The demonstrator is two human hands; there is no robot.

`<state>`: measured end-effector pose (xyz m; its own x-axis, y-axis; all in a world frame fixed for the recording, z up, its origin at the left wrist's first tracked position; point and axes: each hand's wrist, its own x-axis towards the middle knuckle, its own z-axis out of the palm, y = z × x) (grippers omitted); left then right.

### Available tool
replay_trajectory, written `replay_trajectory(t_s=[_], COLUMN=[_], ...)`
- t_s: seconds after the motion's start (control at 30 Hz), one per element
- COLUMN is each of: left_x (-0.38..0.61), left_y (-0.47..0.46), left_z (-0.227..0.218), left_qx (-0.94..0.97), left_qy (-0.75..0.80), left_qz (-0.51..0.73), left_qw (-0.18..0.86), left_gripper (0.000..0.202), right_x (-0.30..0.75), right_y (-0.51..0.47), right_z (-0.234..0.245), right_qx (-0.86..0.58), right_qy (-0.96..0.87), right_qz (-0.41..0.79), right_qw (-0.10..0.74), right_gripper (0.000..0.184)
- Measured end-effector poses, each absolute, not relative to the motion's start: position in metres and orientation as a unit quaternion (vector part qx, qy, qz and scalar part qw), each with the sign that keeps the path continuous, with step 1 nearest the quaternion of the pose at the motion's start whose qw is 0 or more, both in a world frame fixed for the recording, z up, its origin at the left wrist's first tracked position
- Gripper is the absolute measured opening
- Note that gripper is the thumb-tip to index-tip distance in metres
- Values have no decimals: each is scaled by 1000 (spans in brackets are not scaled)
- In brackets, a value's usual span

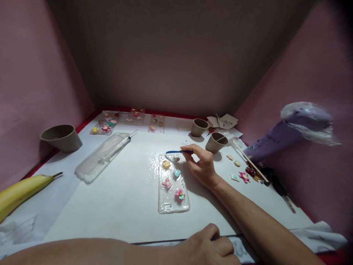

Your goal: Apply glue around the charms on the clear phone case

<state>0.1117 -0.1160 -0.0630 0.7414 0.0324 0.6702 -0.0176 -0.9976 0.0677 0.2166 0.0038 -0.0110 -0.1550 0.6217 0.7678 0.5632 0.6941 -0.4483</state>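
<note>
In the head view my right hand (200,165) pinches a thin blue stick (173,152), perhaps a small spatula. Its tip hovers at or just over the top edge of a clear phone case (172,209); contact I cannot tell. Glossy clear gel coats the case and spills past its upper left side. Stuck on it are a yellow charm (166,164), a blue charm (177,173), a pink rabbit charm (167,183) and a pink flower-like charm (179,195). My left hand (209,246) lies curled at the table's near edge, with nothing visible in it.
Loose charms (244,177) and a wooden stick (249,161) lie right, beside a purple bag (273,141). Two brown cups (199,129) stand behind; another cup (63,139) stands left. A clear tray (102,158) with a syringe, a banana (24,193) and decorated cases (156,124) lie around.
</note>
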Motion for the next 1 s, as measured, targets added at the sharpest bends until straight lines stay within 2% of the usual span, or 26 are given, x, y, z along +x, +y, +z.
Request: replay_trajectory(t_s=[1.0], left_x=[111], left_y=[-116], left_z=[-59], left_qx=[926], left_qy=[8], left_qz=[375], left_qw=[34], left_gripper=[38], right_x=[213], right_y=[3], right_z=[-10], right_qx=[-381], right_qy=[-760], right_qz=[43], right_qw=[525], right_gripper=[17])
